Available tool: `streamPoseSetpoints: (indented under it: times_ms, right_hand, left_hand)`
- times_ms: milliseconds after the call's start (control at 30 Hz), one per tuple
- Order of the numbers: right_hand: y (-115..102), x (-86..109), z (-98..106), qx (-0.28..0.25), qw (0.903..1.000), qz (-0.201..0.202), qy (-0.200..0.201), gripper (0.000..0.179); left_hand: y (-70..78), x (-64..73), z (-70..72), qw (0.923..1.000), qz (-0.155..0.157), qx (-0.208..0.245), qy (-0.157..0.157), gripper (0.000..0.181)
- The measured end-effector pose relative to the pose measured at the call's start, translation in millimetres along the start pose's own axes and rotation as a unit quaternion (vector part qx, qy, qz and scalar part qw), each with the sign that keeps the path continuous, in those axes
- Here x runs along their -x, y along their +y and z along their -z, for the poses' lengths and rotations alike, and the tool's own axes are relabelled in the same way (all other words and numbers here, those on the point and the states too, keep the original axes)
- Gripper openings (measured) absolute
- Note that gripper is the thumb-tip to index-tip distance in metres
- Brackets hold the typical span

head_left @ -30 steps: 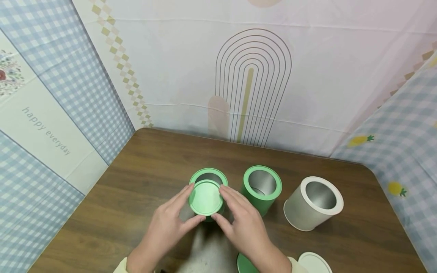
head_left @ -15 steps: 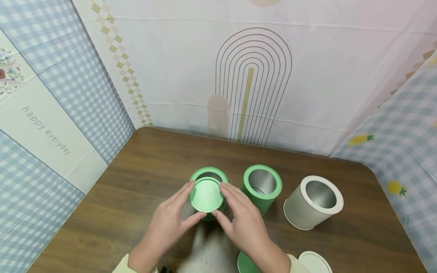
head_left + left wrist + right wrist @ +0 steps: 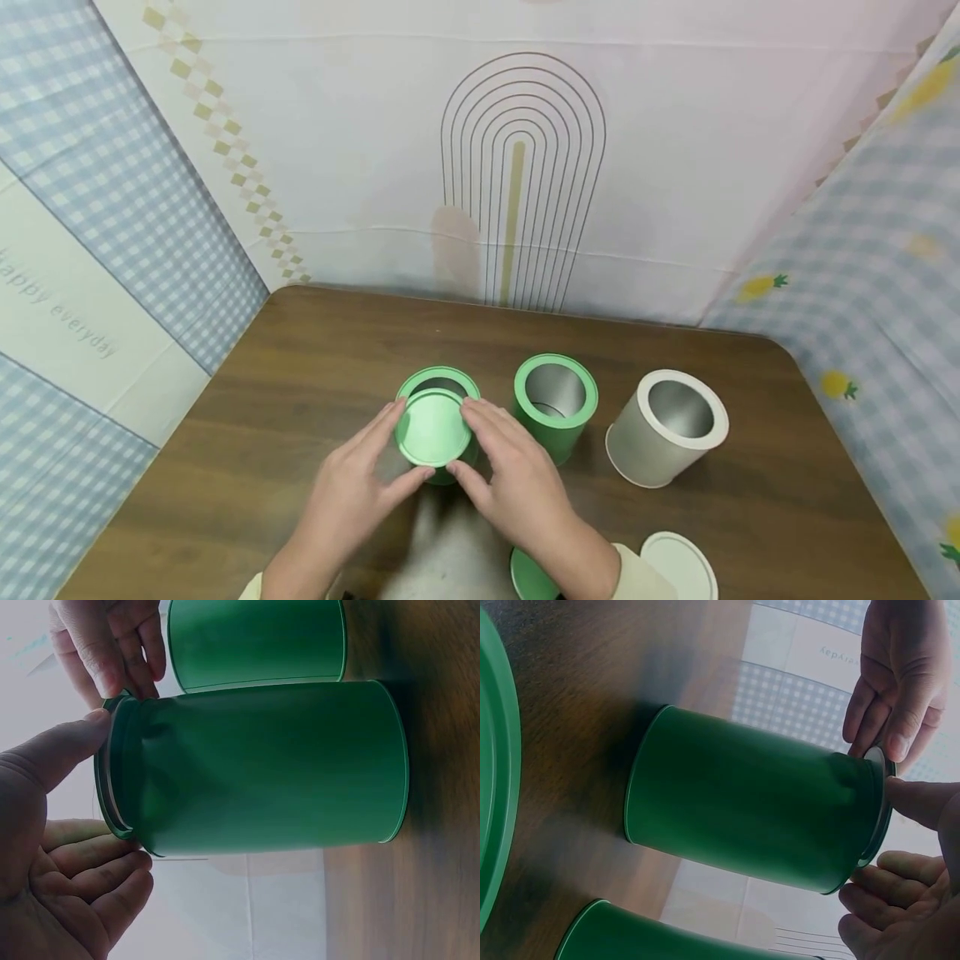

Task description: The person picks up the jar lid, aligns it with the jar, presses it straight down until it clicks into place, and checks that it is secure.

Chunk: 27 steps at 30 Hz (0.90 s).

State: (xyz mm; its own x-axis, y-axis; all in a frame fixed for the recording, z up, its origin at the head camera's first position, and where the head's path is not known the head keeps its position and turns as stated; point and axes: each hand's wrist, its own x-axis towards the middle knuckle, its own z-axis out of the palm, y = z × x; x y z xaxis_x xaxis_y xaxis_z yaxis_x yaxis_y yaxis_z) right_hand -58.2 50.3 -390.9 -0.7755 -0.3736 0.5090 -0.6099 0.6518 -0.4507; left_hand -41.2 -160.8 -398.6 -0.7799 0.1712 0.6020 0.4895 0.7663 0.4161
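Observation:
A light green round lid (image 3: 432,428) lies over the near part of a green can's open top, leaving the far rim (image 3: 438,372) and a crescent of the opening bare. My left hand (image 3: 352,487) holds the lid's left edge between thumb and fingers. On the opposite edge, my right hand (image 3: 516,473) holds it the same way. Both thumbs meet the lid's near side. The left wrist view shows the upright green can (image 3: 262,769) on the table, with the lid (image 3: 112,772) right at its rim. A small dent shows below that rim.
To the right stand a second open green can (image 3: 558,433) and an open white can (image 3: 652,450). A darker green lid (image 3: 531,575) lies partly beneath my right forearm, beside a white lid (image 3: 678,562). Patterned cloth (image 3: 360,150) hangs behind the wooden table (image 3: 337,333).
The lid has slid slightly away from me over the can's opening, both hands moving with it. The head view has shifted a little, moving the whole scene left in it.

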Motion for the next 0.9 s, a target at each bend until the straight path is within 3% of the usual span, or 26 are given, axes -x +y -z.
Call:
streamPoseSetpoints:
  times_ms: [233, 900]
  right_hand:
    - [-2.9, -3.0, -0.1, 0.008, 0.9999, 0.004, -0.014, 0.063]
    - [-0.1, -2.5, -0.4, 0.024, 0.9996, -0.007, -0.009, 0.061]
  left_hand:
    - [-3.8, 2.8, 1.4, 1.0, -0.004, -0.005, 0.004, 0.085]
    - [-7.8, -6.0, -2.2, 0.9998, -0.015, 0.008, -0.005, 0.083]
